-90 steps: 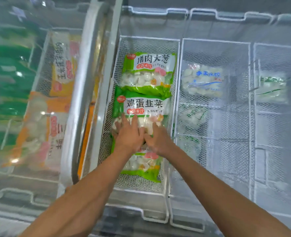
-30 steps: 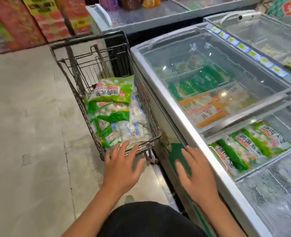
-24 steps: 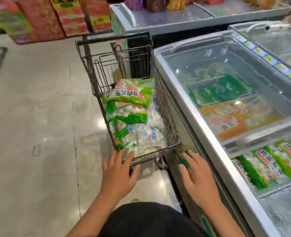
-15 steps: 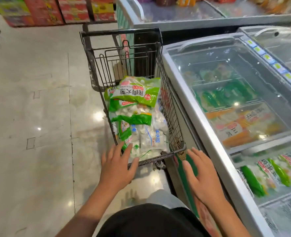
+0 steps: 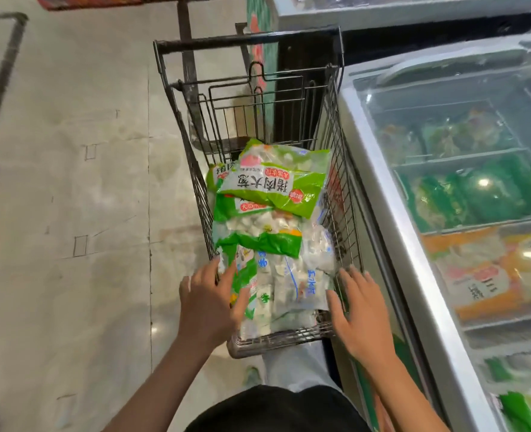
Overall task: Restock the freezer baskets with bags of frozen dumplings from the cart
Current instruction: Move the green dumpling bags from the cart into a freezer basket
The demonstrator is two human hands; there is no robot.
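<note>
**Reaching into the cart for more dumplings**

The bags of frozen dumplings (image 5: 267, 232) lie in a messy pile at the near end of the wire cart (image 5: 339, 169), which stands right beside the freezer (image 5: 392, 188).

The left hand (image 5: 209, 299) has its fingers spread out flat, and it seems to touch the near green bag at the cart's edge. The right hand (image 5: 359, 310) is spread out too, over the cart's near right corner. Neither hand is holding a bag yet.

These bags will likely feel cold and a bit heavy. The plastic is soft and floppy, but the dumplings inside are hard lumps (they can slide around). The plastic looks shiny, so it may be slippery. A good way is probably to hold one bag on both long sides, or scoop under it.

How many? I can count about three green bags and at least two clear bags with blue writing. More may hide under them. There is one cart and two hands.
</note>
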